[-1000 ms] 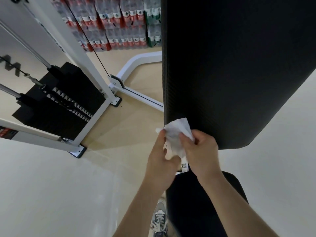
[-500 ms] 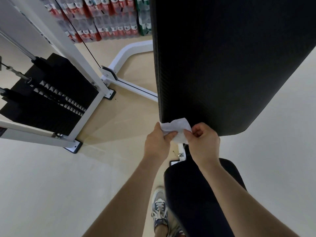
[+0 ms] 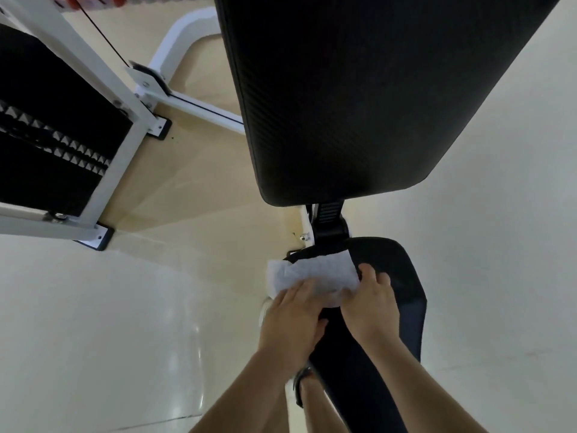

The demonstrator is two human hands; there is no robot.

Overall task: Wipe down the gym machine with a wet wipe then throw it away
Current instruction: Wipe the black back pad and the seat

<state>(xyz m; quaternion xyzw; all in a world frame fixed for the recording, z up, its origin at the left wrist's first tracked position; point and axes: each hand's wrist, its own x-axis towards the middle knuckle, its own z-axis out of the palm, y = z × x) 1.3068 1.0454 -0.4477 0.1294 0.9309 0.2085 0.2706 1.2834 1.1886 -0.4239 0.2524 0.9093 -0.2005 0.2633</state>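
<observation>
Wipe (image 3: 312, 273) is lying spread out under both hands on the far end of the bench (image 3: 402, 292). It is pointing sideways. Its long axis is running across the pad, from just past the left fingers (image 3: 299, 289) to the right fingers (image 3: 367, 271). The end out beyond the left fingers is hanging off the pad edge, over the floor (image 3: 125, 307).

The left hand (image 3: 293, 317) is pressing it flat, fingers straight and close together. The right hand (image 3: 371, 304) is resting on the other end with its fingers bent. I cannot tell whether they are pinching the sheet or only pressing on it.

Just ahead of the fingertips the hinge (image 3: 327, 226) is joining the pad to the backrest (image 3: 359, 89), which is rising well beyond it.

The likely trouble is bunching. If the two hands are pushing unevenly, the thin sheet may be rucking up under the palms and leaving streaks unwiped. The hanging end could be dragging the rest off the pad once pressure eases. A stroke carried too far forward may be snagging it on the hinge.
</observation>
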